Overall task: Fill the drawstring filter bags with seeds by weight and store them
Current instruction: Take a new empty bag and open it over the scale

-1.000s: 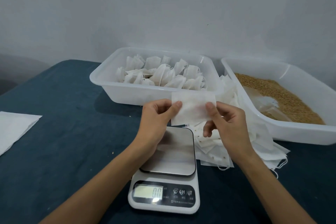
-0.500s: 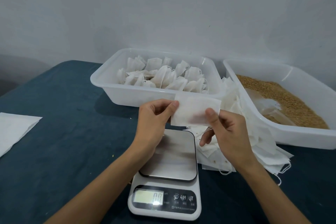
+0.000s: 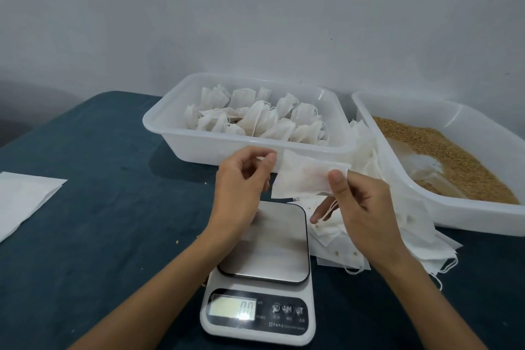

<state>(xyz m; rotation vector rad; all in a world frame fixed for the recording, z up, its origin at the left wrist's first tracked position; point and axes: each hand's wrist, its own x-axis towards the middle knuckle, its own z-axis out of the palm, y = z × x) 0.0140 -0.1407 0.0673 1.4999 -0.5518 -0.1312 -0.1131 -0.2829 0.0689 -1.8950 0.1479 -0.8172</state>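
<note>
Dark blue cloth covers the table point(image 3: 93, 207), with a digital scale point(image 3: 262, 278) below both hands. An empty filter bag point(image 3: 305, 176) hangs between the left hand point(image 3: 241, 182), pinching its left edge, and the right hand point(image 3: 360, 207), thumb and curled fingers gripping its right corner. Filled bags sit in a tray point(image 3: 181, 145) beyond the fingertips, seeds point(image 3: 454, 156) to their right
</note>
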